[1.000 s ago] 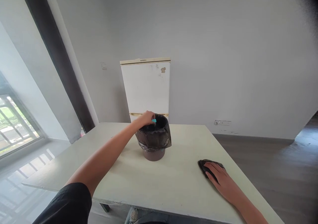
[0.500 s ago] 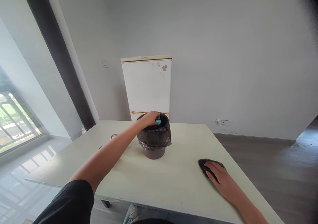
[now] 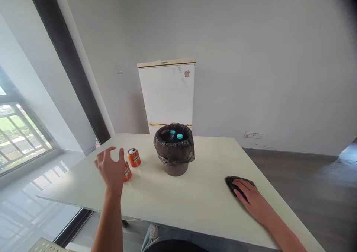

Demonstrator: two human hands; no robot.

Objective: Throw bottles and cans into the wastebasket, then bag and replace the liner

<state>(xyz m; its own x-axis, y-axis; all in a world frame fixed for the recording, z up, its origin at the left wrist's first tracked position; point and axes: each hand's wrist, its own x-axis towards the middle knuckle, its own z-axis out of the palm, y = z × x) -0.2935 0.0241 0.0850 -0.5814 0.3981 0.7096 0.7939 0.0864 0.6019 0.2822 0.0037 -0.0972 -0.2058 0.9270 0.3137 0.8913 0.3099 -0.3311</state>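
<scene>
My left hand point(image 3: 110, 166) is raised over the left of the table, open and holding nothing, its thumb and fingers apart. Just to its right stands an orange soda can point(image 3: 134, 158). A second orange can point(image 3: 127, 172) is partly hidden behind the hand. In the middle, a brown bin point(image 3: 175, 169) lined with a black bin bag point(image 3: 174, 151) contains two dark bottles with turquoise caps point(image 3: 180, 137). On the right, my right hand point(image 3: 249, 196) lies over a bunched black plastic bag point(image 3: 230, 183), its fingers and thumb curved around part of it.
The pale table point(image 3: 200, 203) spreads beneath everything, with its front edge close to my body. A white fridge point(image 3: 169, 95) stands behind it, against the grey wall. At the left is a railed window point(image 3: 22, 129). A perforated pale seat point(image 3: 46, 245) shows at the lower left.
My left hand has let go of a turquoise-capped bottle in the bin and moved left and nearer, beside the cans. The cans and bottles now show. My right hand stays on its bag.
</scene>
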